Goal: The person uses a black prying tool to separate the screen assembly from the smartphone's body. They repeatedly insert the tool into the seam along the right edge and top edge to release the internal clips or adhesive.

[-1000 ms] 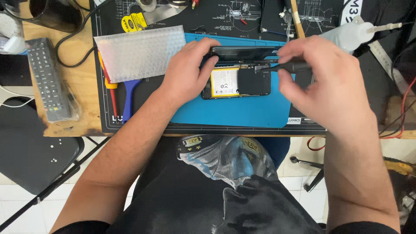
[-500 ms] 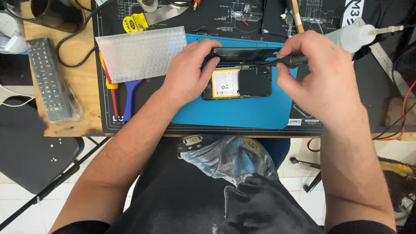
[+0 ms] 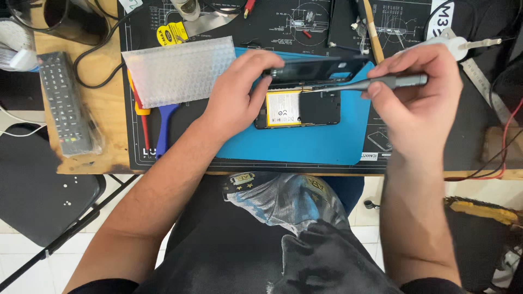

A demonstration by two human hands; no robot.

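Note:
An opened phone (image 3: 305,109) with a yellow-labelled battery lies on the blue mat (image 3: 305,144). Its dark back cover (image 3: 316,68) is tilted up along the far edge. My left hand (image 3: 237,95) grips the cover's left end and rests on the phone's left side. My right hand (image 3: 417,100) holds a grey metal tool (image 3: 376,83) like a pen. The tool's thin tip points left into the gap between the cover and the phone body.
A bubble-wrap sheet (image 3: 171,71) lies left of the mat, with red and blue tools (image 3: 155,122) beside it. A remote control (image 3: 65,103) sits on the wooden desk's left part. A brush (image 3: 370,24), a white tool (image 3: 463,43) and red wires (image 3: 504,147) lie at the right.
My right hand has drawn back to the right, showing more of the grey tool. The back cover is lifted a little higher off the phone. My left hand keeps its grip.

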